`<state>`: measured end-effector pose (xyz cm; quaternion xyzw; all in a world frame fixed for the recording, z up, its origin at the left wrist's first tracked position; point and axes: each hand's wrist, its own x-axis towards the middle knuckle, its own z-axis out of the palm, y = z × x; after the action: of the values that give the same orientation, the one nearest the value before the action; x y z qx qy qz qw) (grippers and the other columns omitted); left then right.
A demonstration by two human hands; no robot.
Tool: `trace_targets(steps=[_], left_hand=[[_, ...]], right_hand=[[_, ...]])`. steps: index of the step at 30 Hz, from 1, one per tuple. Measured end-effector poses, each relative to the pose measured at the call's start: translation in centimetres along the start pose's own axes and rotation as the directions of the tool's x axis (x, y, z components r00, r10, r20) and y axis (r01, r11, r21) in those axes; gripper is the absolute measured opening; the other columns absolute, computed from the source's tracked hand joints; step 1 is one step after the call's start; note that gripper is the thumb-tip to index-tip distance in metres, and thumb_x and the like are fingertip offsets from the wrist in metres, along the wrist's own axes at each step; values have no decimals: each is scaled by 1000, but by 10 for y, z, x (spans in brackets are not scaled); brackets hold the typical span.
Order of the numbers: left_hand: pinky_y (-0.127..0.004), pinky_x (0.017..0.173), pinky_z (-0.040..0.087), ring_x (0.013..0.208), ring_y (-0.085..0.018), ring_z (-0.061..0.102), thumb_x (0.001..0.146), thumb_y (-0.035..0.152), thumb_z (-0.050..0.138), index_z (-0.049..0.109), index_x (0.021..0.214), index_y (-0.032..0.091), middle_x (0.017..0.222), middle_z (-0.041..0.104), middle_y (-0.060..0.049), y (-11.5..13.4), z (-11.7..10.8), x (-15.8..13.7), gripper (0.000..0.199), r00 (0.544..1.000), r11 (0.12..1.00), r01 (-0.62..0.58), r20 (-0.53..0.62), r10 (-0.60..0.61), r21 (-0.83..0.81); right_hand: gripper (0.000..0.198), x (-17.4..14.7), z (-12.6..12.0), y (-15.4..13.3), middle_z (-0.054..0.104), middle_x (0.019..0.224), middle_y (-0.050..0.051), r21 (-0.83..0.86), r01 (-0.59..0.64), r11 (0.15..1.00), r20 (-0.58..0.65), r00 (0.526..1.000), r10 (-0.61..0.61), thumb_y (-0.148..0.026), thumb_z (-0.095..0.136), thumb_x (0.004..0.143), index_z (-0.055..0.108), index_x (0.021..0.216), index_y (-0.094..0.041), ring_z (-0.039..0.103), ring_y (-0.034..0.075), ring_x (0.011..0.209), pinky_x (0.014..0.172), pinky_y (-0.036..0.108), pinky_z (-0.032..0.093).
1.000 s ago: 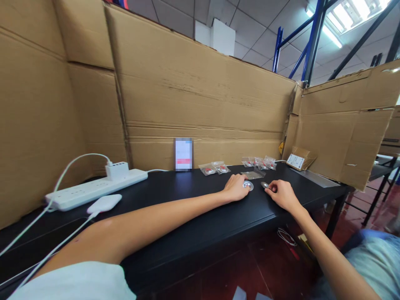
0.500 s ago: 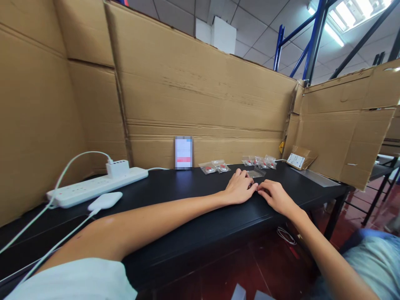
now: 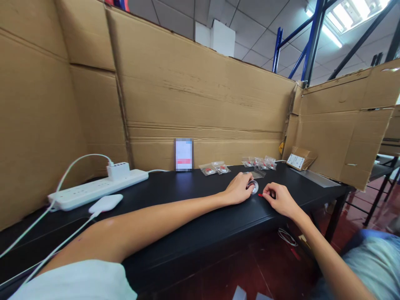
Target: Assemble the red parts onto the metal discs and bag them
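My left hand (image 3: 239, 189) rests low over the black table, its fingers closed on the edge of a small round, shiny clear-and-grey piece (image 3: 255, 187). What kind of piece it is I cannot make out. Just to its right, my right hand (image 3: 278, 199) is in a pinch, with a small red piece (image 3: 260, 195) sticking out from the fingertips. The two hands are apart by a short gap. Behind the left hand lies a flat clear plastic bag (image 3: 258, 173).
Clear bags with red-and-silver pieces (image 3: 215, 168) lie at the back, with several more bags (image 3: 264, 162) to their right. A tablet-like screen (image 3: 183, 155) leans on the cardboard wall (image 3: 200, 91). A white power strip (image 3: 100, 189) and a white charging pad (image 3: 106, 203) sit left.
My right hand has drawn slightly right, away from the left. The round shiny piece and the red piece now show between the hands.
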<state>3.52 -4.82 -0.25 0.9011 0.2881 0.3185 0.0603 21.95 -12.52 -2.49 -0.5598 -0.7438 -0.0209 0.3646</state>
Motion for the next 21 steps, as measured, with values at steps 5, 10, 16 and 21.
trace_targets(steps=[5,10,16,21], left_hand=[[-26,64,39,69,-17,56,79,19,54,58,88,19,74,62,-2,-1,-1,2,9,997,986,52,-41,-59,-157],[-23,64,41,67,-15,59,78,20,55,63,83,18,72,66,-2,-6,0,4,9,990,957,68,-99,-100,-281],[-23,67,44,70,-15,62,77,21,55,69,80,16,75,69,-3,-10,6,8,15,984,923,95,-106,-144,-373],[-20,53,42,54,-12,59,77,21,55,69,76,15,64,66,-2,-5,7,7,15,964,865,191,-74,-254,-465]], right_hand=[[14,-1,5,7,62,71,3,42,-37,998,-73,997,40,-26,44,87,54,79,-20,55,16,63,61,27,39],[11,-3,6,5,61,66,0,169,-80,982,-125,987,102,-29,44,89,51,84,-22,54,15,55,56,25,38],[13,-5,2,-9,65,74,3,154,-33,988,-224,972,67,-26,49,86,59,81,-21,57,15,62,61,26,42],[13,-4,0,-14,67,78,3,217,-23,976,-306,948,90,-25,51,86,63,88,-20,62,17,67,66,27,48]])
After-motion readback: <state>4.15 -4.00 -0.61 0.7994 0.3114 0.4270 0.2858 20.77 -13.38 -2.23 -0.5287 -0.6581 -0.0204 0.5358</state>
